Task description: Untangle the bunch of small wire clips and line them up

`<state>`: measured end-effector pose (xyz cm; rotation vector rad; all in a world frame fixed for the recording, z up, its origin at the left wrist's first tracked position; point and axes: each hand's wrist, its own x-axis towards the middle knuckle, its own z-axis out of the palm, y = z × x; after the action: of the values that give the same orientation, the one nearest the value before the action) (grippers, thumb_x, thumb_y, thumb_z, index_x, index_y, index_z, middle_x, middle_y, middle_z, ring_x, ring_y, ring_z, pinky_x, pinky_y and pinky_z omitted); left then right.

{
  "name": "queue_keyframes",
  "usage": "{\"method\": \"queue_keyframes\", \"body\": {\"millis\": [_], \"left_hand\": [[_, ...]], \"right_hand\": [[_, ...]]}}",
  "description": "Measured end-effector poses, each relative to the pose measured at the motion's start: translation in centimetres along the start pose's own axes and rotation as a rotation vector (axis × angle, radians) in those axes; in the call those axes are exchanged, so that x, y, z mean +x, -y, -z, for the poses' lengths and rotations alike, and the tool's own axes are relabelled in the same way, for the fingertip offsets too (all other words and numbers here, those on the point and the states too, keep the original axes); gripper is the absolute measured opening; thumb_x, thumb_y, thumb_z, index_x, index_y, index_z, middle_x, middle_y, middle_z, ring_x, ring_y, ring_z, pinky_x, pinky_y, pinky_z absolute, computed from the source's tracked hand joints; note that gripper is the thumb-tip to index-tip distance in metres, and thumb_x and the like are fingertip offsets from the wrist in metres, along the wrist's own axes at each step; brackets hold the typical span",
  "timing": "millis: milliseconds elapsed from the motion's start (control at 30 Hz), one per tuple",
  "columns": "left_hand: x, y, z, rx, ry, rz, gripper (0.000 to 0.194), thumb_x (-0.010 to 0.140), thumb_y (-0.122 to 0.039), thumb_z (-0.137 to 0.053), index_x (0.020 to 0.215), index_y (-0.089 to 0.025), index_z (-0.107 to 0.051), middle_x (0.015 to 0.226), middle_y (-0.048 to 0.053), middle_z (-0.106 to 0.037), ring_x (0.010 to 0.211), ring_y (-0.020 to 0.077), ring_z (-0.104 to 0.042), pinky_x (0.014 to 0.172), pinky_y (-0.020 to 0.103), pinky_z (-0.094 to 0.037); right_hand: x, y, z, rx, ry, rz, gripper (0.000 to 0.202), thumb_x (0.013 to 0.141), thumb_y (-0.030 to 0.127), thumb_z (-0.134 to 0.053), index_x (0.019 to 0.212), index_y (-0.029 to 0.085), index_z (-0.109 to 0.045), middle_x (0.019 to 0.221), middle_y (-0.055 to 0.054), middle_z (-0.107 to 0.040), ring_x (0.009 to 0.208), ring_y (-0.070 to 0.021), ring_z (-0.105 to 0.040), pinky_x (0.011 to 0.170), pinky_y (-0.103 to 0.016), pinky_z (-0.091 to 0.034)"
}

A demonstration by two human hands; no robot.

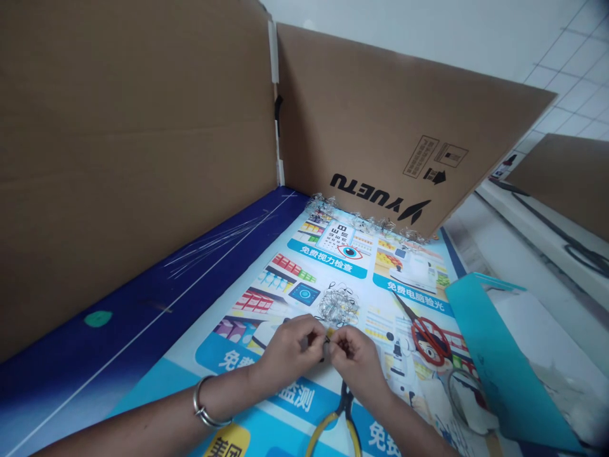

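Close together over the printed poster (285, 387), my left hand (292, 348) and my right hand (360, 362) are both closed in a pinch, fingertips almost meeting. Between them shows a small dark piece (327, 341), too small to name. Just beyond my fingers lies a tangled pile of clear, wiry loops (339, 304) with dark bits. Pliers with yellow handles (349, 419) rest under my right wrist, their jaws partly hidden by the hand. Red-handled scissors (431, 339) lie to the right. A metal bangle (202, 403) circles my left wrist.
Cardboard panels (137, 139) stand at the left and back. Along the back panel's foot runs a row of more wiry loops (371, 223). A teal box (504, 362) and a roll of clear tape (469, 397) are at the right. Thin clear strands (214, 244) and a green blob (98, 318) lie left.
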<state>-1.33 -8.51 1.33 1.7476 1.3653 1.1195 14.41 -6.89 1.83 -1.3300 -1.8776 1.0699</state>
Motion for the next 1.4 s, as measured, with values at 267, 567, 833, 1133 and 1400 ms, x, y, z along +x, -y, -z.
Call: {"method": "queue_keyframes", "body": {"millis": [267, 567, 833, 1133, 1400], "left_hand": [[0.0, -1.1, 0.2, -0.900, 0.221, 0.444, 0.017, 0.078, -0.029, -0.054, 0.070, -0.014, -0.053, 0.052, -0.004, -0.046, 0.047, 0.0062, -0.037, 0.050, 0.020, -0.028], [0.2, -1.2, 0.4, -0.934, 0.260, 0.447, 0.015, 0.081, -0.030, -0.051, 0.076, -0.016, -0.052, 0.059, -0.003, -0.046, 0.056, 0.0083, -0.041, 0.057, 0.022, -0.032], [0.8, -0.7, 0.5, -1.082, 0.176, 0.440, 0.022, 0.088, -0.035, -0.040, 0.078, -0.017, -0.047, 0.054, -0.006, -0.038, 0.046, 0.0055, -0.032, 0.046, 0.019, -0.027], [1.3, -0.6, 0.8, -0.946, 0.084, 0.405, 0.021, 0.086, -0.036, -0.044, 0.075, -0.019, -0.040, 0.061, -0.006, -0.041, 0.046, 0.0047, -0.033, 0.046, 0.018, -0.028], [0.5, 0.2, 0.7, -0.404, 0.300, 0.239, 0.018, 0.081, -0.024, -0.042, 0.065, -0.017, -0.046, 0.053, -0.004, -0.044, 0.050, 0.0090, -0.040, 0.048, 0.019, -0.031]], "right_hand": [[0.1, 0.8, 0.9, 0.075, 0.003, 0.059, 0.010, 0.068, 0.009, -0.047, 0.064, 0.017, -0.050, 0.061, 0.004, -0.047, 0.056, -0.0097, -0.042, 0.053, -0.020, -0.034], [0.1, 0.0, 1.1, 0.185, -0.004, 0.022, 0.007, 0.073, 0.015, -0.047, 0.069, 0.018, -0.050, 0.061, 0.003, -0.046, 0.056, -0.0098, -0.041, 0.052, -0.020, -0.034], [0.0, 0.2, 1.2, 0.118, 0.127, 0.185, 0.012, 0.065, 0.008, -0.045, 0.064, 0.018, -0.049, 0.063, 0.003, -0.047, 0.058, -0.0103, -0.043, 0.055, -0.021, -0.035], [-0.7, -0.1, 0.5, 0.014, 0.151, 0.278, 0.012, 0.069, 0.009, -0.044, 0.067, 0.020, -0.050, 0.066, 0.002, -0.049, 0.058, -0.0105, -0.045, 0.054, -0.021, -0.035], [-0.7, -0.6, 0.9, -0.142, 0.099, 0.425, 0.018, 0.080, 0.018, -0.045, 0.063, 0.020, -0.046, 0.062, 0.000, -0.045, 0.060, -0.0131, -0.045, 0.058, -0.025, -0.036]]}}
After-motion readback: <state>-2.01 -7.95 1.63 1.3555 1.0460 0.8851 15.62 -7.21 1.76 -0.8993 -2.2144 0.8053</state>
